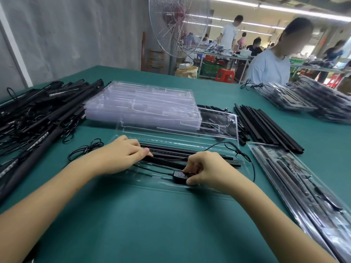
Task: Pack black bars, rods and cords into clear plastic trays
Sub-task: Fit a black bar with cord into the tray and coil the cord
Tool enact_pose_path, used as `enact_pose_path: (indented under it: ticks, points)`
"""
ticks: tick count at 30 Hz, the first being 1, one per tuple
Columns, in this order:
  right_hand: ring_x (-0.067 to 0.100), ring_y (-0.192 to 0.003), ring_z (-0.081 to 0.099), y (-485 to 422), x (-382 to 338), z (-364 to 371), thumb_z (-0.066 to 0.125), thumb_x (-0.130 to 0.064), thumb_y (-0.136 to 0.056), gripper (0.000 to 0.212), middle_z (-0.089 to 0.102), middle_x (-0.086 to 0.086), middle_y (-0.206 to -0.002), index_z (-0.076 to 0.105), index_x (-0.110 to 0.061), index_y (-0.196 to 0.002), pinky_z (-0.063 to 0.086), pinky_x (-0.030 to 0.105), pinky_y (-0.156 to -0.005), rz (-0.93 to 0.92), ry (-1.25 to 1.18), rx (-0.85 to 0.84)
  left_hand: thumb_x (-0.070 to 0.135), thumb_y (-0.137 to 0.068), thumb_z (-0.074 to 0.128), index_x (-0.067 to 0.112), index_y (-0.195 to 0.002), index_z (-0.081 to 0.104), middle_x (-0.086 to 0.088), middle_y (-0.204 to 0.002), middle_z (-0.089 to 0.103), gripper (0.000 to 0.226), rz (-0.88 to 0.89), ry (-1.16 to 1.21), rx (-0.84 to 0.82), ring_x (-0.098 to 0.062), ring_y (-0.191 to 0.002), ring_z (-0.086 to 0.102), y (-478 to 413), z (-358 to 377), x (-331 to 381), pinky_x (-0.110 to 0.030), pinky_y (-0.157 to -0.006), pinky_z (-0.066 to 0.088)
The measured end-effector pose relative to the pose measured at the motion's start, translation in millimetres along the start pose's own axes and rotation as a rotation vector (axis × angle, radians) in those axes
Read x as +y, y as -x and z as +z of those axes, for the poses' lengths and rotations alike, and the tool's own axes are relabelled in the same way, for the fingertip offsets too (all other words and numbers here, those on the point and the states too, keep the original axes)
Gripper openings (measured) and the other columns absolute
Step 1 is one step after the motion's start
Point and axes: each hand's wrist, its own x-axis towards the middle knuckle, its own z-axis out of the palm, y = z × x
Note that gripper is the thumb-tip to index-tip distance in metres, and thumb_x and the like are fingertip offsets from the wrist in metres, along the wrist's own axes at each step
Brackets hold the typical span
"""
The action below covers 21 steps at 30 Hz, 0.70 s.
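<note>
1. Your left hand (121, 154) is on the left end of the black bars (171, 149). The fingers are curled over them and hold them down, with the thumb lying along the bar.
2. Your right hand (207, 169) pinches the small control box (179, 176) between thumb and fingertips. The buttons face up.
3. The bars lie lengthwise in the clear tray (152, 185) right in front of you, side by side in the far half. The control box sits in the near half, right of centre.
4. The cord (251, 166) runs from the box, loops out past the right edge of the tray and comes back over the bars. Another coiled bit lies on the table (152, 224), just left of your left wrist.
5. The stack of empty trays (144, 103) is behind the working tray. One loose tray (218, 126) leans off its right side, over some black parts.
6. The supply pile of bars with cords (38, 114) is far left, tangled.
7. The bundle of black rods (266, 126) is on the right, past the loose tray.
8. A packed tray (303, 196) lies near right, at an angle. The stack of packed trays (307, 97) is far right.
9. Another person (269, 67) is at the far right edge of the table. A fan (176, 25) stands behind the table.
</note>
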Motion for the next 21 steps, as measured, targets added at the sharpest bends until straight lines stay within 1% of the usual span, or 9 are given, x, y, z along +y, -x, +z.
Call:
enact_pose_path:
  ticks: [2, 4, 7, 9, 11, 13, 15, 18, 21]
  points:
    - [-0.002, -0.064, 0.049, 1, -1, 0, 0.080, -0.020, -0.070, 0.019, 0.055, -0.014, -0.074, 0.068, -0.024, -0.085, 0.036, 0.007, -0.052, -0.005, 0.037, 0.001, 0.073, -0.071, 0.008, 0.065, -0.105, 0.046, 0.026, -0.100, 0.049, 0.052, 0.006, 0.011, -0.002, 0.002, -0.095, 0.030, 0, 0, 0, -0.024, -0.091, 0.026]
    - [-0.001, -0.067, 0.049, 1, -1, 3, 0.080, -0.022, -0.070, 0.019, 0.054, -0.014, -0.076, 0.068, -0.025, -0.085, 0.038, 0.011, -0.057, -0.003, 0.050, 0.019, 0.073, -0.070, 0.008, 0.066, -0.102, 0.045, 0.026, -0.100, 0.049, 0.049, 0.010, 0.019, -0.001, 0.004, -0.094, 0.030, 0, 1, 0, -0.023, -0.091, 0.026]
    - [0.004, -0.071, 0.052, 1, -6, 8, 0.080, -0.021, -0.070, 0.020, 0.057, -0.011, -0.078, 0.070, -0.024, -0.086, 0.042, 0.019, -0.064, -0.008, 0.022, 0.043, 0.074, -0.070, 0.009, 0.066, -0.102, 0.045, 0.026, -0.100, 0.049, 0.049, 0.009, 0.019, 0.008, 0.003, -0.096, 0.031, 1, 1, 0, -0.024, -0.091, 0.027]
    - [0.009, -0.077, 0.054, 0, -11, 11, 0.080, -0.020, -0.070, 0.020, 0.061, -0.008, -0.085, 0.070, -0.024, -0.087, 0.043, 0.023, -0.067, -0.013, 0.029, 0.037, 0.072, -0.072, 0.010, 0.065, -0.106, 0.047, 0.026, -0.100, 0.049, 0.051, 0.009, 0.014, 0.012, 0.001, -0.097, 0.031, 2, 1, -1, -0.023, -0.090, 0.027]
    - [0.011, -0.080, 0.056, -2, -13, 11, 0.079, -0.019, -0.070, 0.021, 0.063, -0.005, -0.089, 0.071, -0.024, -0.089, 0.042, 0.023, -0.068, -0.013, 0.049, 0.029, 0.070, -0.074, 0.011, 0.065, -0.108, 0.047, 0.025, -0.101, 0.049, 0.049, 0.008, 0.011, 0.011, -0.002, -0.097, 0.032, 3, 2, -1, -0.024, -0.090, 0.028]
    - [0.009, -0.075, 0.053, -2, -13, 10, 0.078, -0.020, -0.071, 0.021, 0.063, -0.005, -0.088, 0.072, -0.024, -0.091, 0.042, 0.023, -0.067, -0.009, 0.044, 0.024, 0.069, -0.074, 0.012, 0.065, -0.109, 0.045, 0.025, -0.101, 0.048, 0.048, 0.010, 0.010, 0.011, -0.003, -0.097, 0.032, 3, 2, 0, -0.024, -0.091, 0.028]
    - [0.007, -0.073, 0.051, 0, -12, 9, 0.078, -0.021, -0.072, 0.022, 0.062, -0.007, -0.089, 0.073, -0.025, -0.093, 0.040, 0.022, -0.067, -0.008, 0.057, 0.020, 0.069, -0.074, 0.011, 0.063, -0.112, 0.046, 0.025, -0.101, 0.047, 0.052, 0.013, 0.002, 0.011, -0.003, -0.096, 0.031, 3, 2, 0, -0.023, -0.090, 0.027]
    - [0.010, -0.081, 0.054, 1, -13, 9, 0.077, -0.022, -0.073, 0.022, 0.065, -0.007, -0.094, 0.072, -0.025, -0.095, 0.042, 0.023, -0.071, -0.007, 0.093, 0.021, 0.068, -0.075, 0.012, 0.061, -0.115, 0.047, 0.024, -0.102, 0.048, 0.054, 0.008, 0.006, 0.013, -0.003, -0.096, 0.031, 3, 2, 0, -0.022, -0.089, 0.026]
    - [0.013, -0.087, 0.060, -2, -17, 11, 0.076, -0.023, -0.075, 0.020, 0.069, -0.004, -0.095, 0.073, -0.022, -0.094, 0.048, 0.025, -0.077, -0.010, 0.057, 0.011, 0.064, -0.081, 0.016, 0.060, -0.114, 0.048, 0.023, -0.103, 0.048, 0.047, 0.005, 0.012, 0.017, -0.005, -0.097, 0.032, 2, 3, 0, -0.022, -0.090, 0.027]
